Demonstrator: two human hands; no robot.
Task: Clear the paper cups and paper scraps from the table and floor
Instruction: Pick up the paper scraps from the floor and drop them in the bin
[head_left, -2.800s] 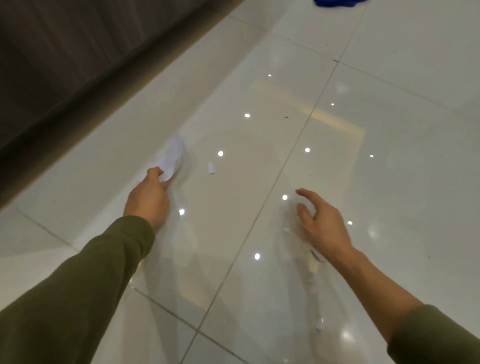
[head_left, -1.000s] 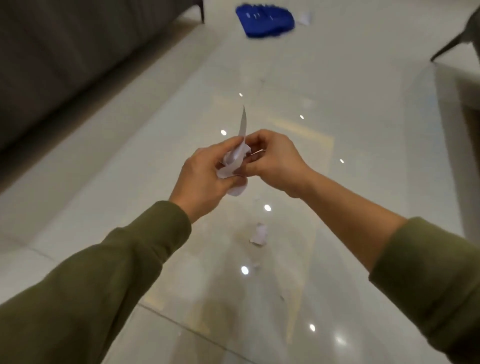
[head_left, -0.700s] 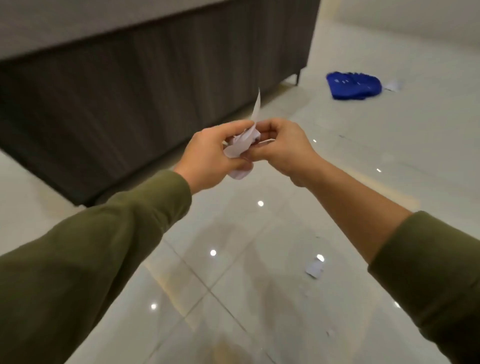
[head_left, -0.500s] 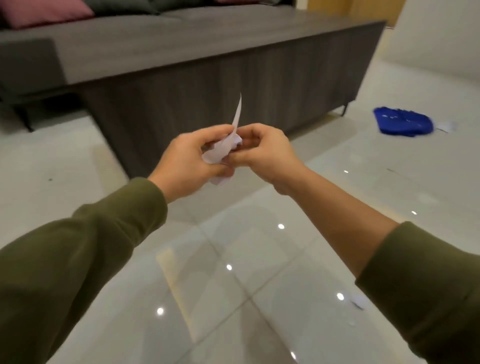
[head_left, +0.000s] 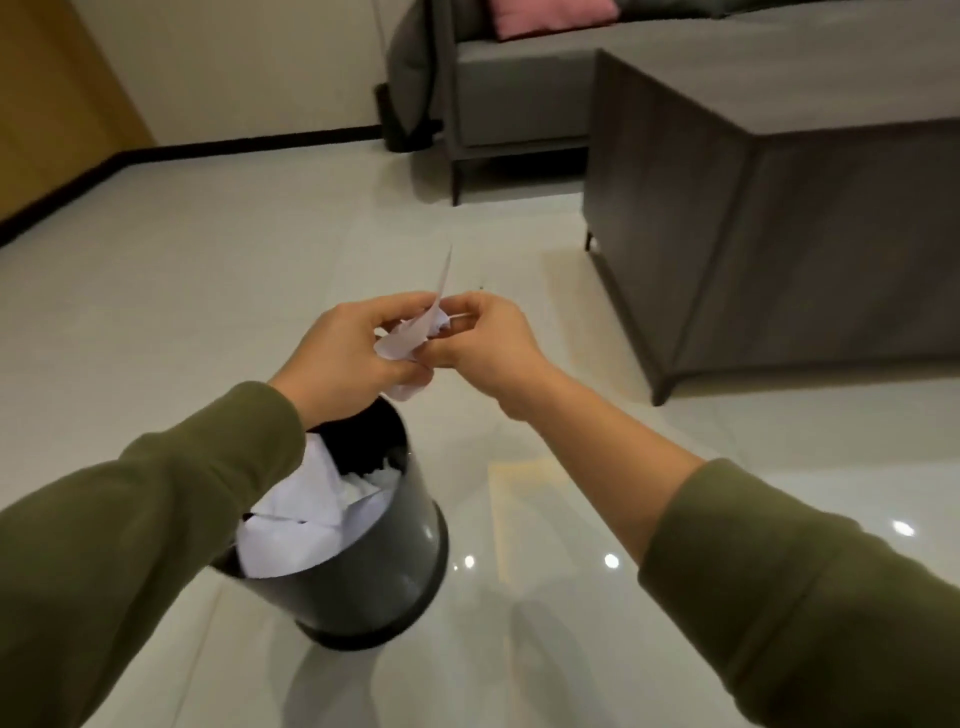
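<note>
Left hand (head_left: 340, 356): fingers curled round the paper scraps (head_left: 402, 340), held above the far rim of the paper-filled bin (head_left: 374, 577). Right hand (head_left: 491, 338): fingers pinching the same wad. Judged feather-light, limp, easily dropped; best gripped bunched in one fist.

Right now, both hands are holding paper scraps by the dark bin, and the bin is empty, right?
Not empty: the head view shows crumpled white paper in the dark bin. The rest is right: left hand and right hand hold the paper scraps by it.
</note>
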